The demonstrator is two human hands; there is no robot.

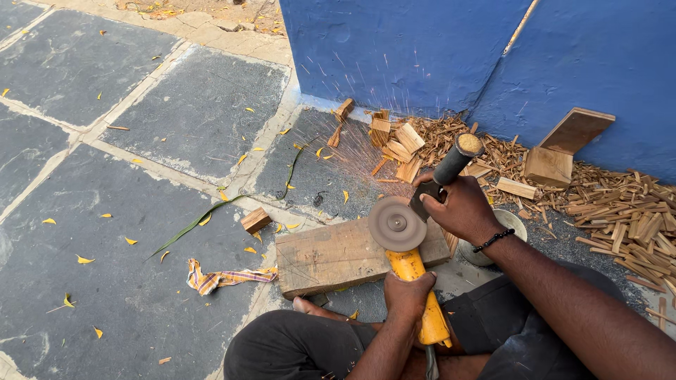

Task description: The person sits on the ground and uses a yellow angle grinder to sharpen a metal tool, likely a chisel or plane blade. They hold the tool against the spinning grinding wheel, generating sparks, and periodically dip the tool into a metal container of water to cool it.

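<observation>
My left hand (408,294) grips the yellow body of an angle grinder (415,281), whose grey disc (396,224) sits over a thick wooden plank (324,257) on the ground. My right hand (461,207), with a dark bead bracelet at the wrist, holds a metal hand tool with a black handle (451,163) and a pale butt end. The tool's blade end touches the disc's right edge. Sparks spray up and left towards the blue wall (408,49).
I sit on grey stone paving with my knees near the plank. Wood chips and offcuts (620,204) pile along the wall on the right, with larger blocks (560,151). A metal bowl (510,224), a small wood block (255,219) and a striped rag (225,276) lie nearby.
</observation>
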